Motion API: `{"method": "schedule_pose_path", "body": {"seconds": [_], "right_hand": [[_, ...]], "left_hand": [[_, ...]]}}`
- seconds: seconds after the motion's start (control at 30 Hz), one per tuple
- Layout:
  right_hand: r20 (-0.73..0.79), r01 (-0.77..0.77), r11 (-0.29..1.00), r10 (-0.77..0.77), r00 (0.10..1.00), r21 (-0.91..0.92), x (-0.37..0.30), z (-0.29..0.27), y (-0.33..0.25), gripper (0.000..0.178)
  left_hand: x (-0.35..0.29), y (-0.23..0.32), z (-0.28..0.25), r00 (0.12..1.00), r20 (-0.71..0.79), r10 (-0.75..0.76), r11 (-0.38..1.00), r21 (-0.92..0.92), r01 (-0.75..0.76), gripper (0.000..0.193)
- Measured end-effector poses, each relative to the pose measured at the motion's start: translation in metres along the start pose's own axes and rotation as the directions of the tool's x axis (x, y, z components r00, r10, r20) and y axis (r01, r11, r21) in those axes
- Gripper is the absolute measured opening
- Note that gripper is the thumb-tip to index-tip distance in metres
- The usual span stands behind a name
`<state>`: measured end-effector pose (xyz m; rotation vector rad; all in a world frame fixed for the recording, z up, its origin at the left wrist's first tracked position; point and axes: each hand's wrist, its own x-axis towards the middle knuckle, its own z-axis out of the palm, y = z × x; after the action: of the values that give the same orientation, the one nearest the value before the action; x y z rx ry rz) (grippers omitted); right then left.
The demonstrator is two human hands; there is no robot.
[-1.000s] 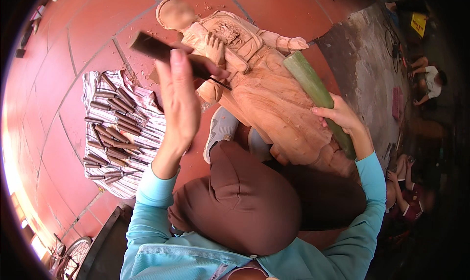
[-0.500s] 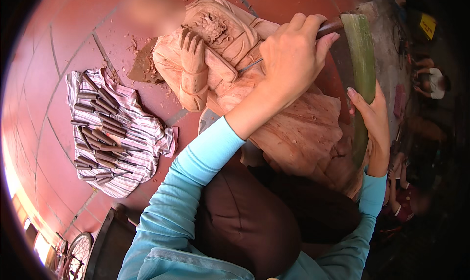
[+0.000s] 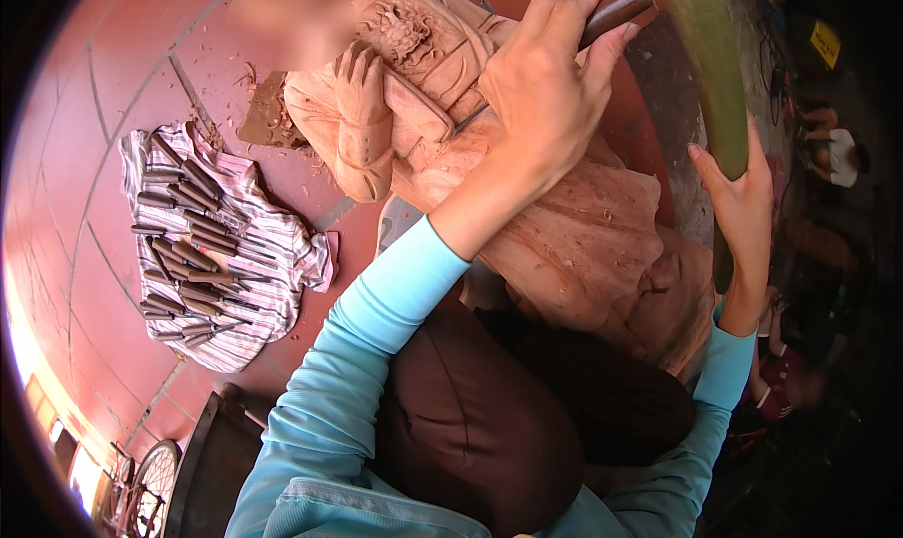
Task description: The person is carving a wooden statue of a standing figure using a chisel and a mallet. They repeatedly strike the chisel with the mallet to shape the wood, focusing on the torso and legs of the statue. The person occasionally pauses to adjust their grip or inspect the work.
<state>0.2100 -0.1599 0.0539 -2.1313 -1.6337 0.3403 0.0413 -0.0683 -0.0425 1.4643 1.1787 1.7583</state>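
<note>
A carved wooden figure [image 3: 583, 223] in robes lies before me, with a carved hand [image 3: 357, 77] and a curly relief [image 3: 400, 32] on its chest. My left hand [image 3: 546, 82] is wrapped round a chisel, whose dark brown handle [image 3: 616, 17] sticks out past my thumb. The thin metal blade reaches down to the carving beside the flat carved piece under the figure's hand. In my right hand [image 3: 738, 199] is a green club-shaped mallet [image 3: 707, 72], raised upright and apart from the handle's end. Its upper end is slightly blurred.
On the red tiled floor [image 3: 71, 199] at left, a striped cloth [image 3: 282, 298] bears several chisels [image 3: 202, 232] with brown handles. Wood shavings lie around a brown slab [image 3: 268, 115]. A bicycle wheel [image 3: 155, 486] shows at lower left; other people [image 3: 832, 152] are at the far right.
My right hand and the mallet have moved right, away from the chisel's handle, leaving a gap. My left hand keeps its hold on the chisel; the whole view has shifted slightly.
</note>
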Motion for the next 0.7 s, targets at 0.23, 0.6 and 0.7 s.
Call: {"method": "schedule_pose_path", "body": {"seconds": [0.23, 0.6, 0.7], "right_hand": [[0.122, -0.231, 0.965, 0.217, 0.969, 0.121, 0.013, 0.003, -0.007, 0.063], [0.169, -0.197, 0.967, 0.169, 0.971, 0.163, 0.013, 0.008, 0.004, 0.065], [0.158, -0.27, 0.932, 0.237, 0.959, 0.243, 0.006, 0.013, -0.006, 0.061]], "left_hand": [[0.001, -0.002, -0.001, 0.997, 0.019, -0.069, 0.996, 0.049, 0.068, 0.026], [0.008, 0.005, -0.012, 0.97, 0.161, -0.181, 0.98, 0.111, 0.164, 0.026], [0.006, -0.006, -0.008, 0.997, 0.072, 0.015, 0.989, 0.145, -0.025, 0.027]]}}
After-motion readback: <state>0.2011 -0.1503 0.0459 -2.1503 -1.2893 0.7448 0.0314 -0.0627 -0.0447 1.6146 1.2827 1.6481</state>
